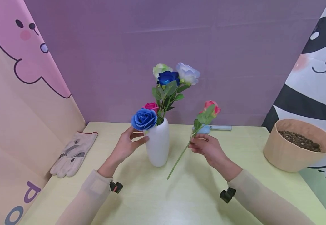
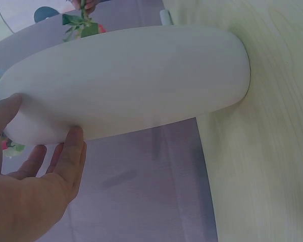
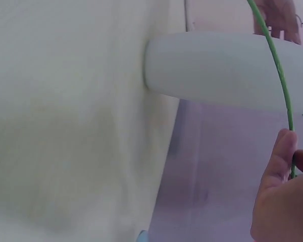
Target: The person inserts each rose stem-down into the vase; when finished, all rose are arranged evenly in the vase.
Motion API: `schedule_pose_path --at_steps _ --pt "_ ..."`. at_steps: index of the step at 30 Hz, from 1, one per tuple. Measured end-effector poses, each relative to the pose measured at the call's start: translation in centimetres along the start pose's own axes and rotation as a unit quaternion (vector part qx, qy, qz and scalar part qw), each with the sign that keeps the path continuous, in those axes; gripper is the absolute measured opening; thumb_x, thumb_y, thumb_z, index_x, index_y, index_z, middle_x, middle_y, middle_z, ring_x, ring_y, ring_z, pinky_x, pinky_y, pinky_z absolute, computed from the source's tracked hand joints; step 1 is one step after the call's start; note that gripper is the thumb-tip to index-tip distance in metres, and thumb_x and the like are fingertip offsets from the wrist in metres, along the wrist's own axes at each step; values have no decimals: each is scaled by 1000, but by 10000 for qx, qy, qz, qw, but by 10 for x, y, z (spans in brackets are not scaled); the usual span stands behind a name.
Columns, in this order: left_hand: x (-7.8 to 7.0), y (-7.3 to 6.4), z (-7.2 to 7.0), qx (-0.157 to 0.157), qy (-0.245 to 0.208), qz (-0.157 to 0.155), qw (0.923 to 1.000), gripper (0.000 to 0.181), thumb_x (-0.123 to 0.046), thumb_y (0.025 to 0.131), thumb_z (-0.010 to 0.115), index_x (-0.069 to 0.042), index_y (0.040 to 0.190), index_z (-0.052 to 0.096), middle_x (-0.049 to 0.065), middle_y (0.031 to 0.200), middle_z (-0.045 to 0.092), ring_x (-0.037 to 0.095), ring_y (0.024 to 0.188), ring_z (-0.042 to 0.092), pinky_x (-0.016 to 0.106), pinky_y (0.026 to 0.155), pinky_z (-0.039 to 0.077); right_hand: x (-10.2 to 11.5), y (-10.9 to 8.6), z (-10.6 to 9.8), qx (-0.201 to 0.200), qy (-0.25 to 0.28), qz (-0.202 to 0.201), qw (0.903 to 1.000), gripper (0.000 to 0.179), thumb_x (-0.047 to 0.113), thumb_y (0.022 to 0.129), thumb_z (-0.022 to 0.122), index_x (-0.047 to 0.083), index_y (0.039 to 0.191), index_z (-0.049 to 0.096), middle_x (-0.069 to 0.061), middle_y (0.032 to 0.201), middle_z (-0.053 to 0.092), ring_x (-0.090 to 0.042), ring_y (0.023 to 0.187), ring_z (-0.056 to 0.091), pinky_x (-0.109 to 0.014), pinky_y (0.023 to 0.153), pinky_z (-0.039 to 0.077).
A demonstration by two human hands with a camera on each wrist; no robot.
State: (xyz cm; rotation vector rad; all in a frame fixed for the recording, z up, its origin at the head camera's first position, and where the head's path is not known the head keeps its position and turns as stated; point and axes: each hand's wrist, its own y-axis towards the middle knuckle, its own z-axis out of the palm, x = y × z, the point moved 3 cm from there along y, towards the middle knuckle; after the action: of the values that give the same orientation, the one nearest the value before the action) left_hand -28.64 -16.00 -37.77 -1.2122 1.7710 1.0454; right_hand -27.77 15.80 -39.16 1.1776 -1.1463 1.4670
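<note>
A white vase [image 1: 158, 147] stands upright on the table, holding several artificial flowers: a light blue rose [image 1: 144, 119], a magenta rose [image 1: 151, 107], a dark blue rose [image 1: 167, 77] and pale blooms [image 1: 188, 73]. My left hand [image 1: 126, 144] holds the vase's upper left side, thumb and fingertips [image 2: 76, 133] against the white surface. To the vase's right, my right hand [image 1: 208, 148] pinches the green stem of a coral-pink rose [image 1: 211, 107]. That rose tilts, bloom up and to the right, its bare stem end [image 3: 280, 70] pointing down-left, apart from the tabletop.
Gardening gloves [image 1: 74, 153] lie at the table's left edge. Behind the right hand is a light blue tool [image 1: 220, 127] with a pale handle. A tan pot [image 1: 292, 153] of dark soil stands at the right. A purple backdrop [image 1: 109, 78] rises behind the table.
</note>
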Motion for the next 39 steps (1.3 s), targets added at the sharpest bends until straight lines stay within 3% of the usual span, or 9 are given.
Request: schedule_pose_path --at_steps 14,24,39 --pt "1 -1 0 35 -56 8 10000 56 -28 92 73 -22 142 49 10 138 56 33 128 59 51 99 55 38 -4 -9 -489 694 -279 9960 19 15 98 63 7 108 48 9 87 70 -4 80 73 -18 78 59" --pt "0 -1 0 26 -30 41 10000 56 -27 92 73 -22 142 49 10 139 55 36 129 57 52 98 55 55 0 -12 -708 1181 -483 9893 18 16 98 63 7 108 51 5 91 66 -8 80 73 -20 79 60" --pt "-2 -1 0 -9 -2 64 10000 55 -27 92 73 -21 141 49 10 137 56 36 128 58 52 98 55 86 0 -6 -824 2111 -979 9690 16 11 94 68 8 98 52 0 84 68 -12 77 74 -20 73 60"
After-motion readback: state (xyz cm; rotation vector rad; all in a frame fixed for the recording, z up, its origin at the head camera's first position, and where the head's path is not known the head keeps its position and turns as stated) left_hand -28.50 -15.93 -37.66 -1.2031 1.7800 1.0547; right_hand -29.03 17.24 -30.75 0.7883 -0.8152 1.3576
